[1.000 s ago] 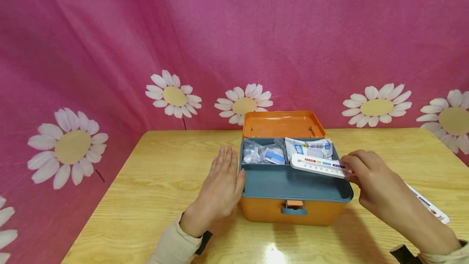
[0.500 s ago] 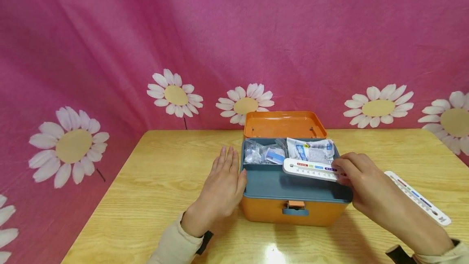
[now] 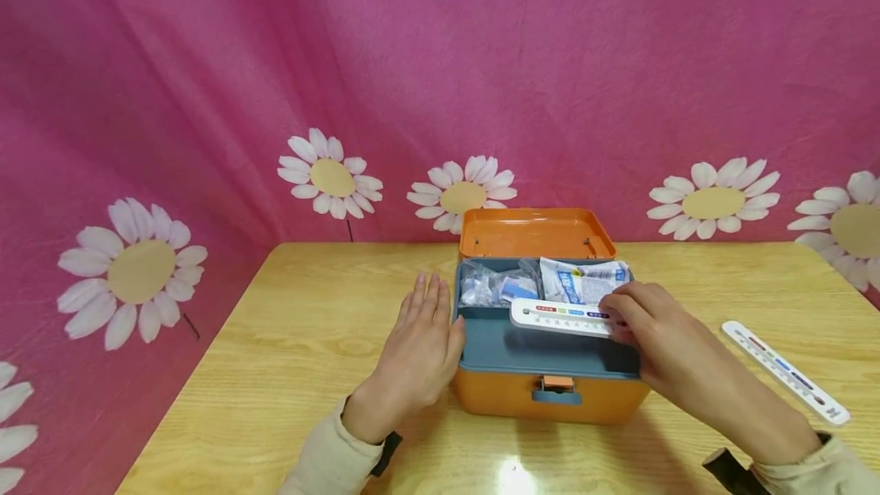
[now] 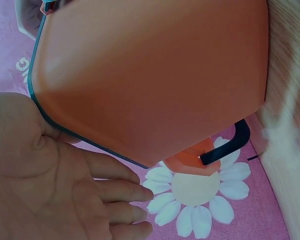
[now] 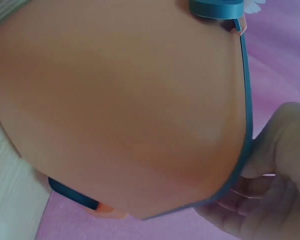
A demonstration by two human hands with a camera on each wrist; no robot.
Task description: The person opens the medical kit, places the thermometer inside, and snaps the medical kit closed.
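My right hand (image 3: pixel 663 342) pinches one end of a white thermometer (image 3: pixel 560 318) with coloured labels and a printed scale. It lies nearly level over the blue-grey tray of an orange storage box (image 3: pixel 550 397), whose lid stands open at the back. Against the box's left side rests my left hand (image 3: pixel 415 350), fingers straight and thumb at the rim. In the left wrist view that palm (image 4: pixel 55 185) is beside the orange wall. The right wrist view shows curled fingers (image 5: pixel 245 200) at the rim; the thermometer is hidden there.
Plastic bags (image 3: pixel 477 285) of small items and a white-and-blue packet (image 3: pixel 584 277) fill the tray's back compartments. A second white thermometer (image 3: pixel 786 373) lies on the wooden table (image 3: pixel 330 327), right of the box. A pink flowered cloth (image 3: pixel 440 82) hangs behind.
My right hand has carried the thermometer leftward over the tray. More of the second thermometer on the table has come into sight. The left hand has stayed at the box's side.
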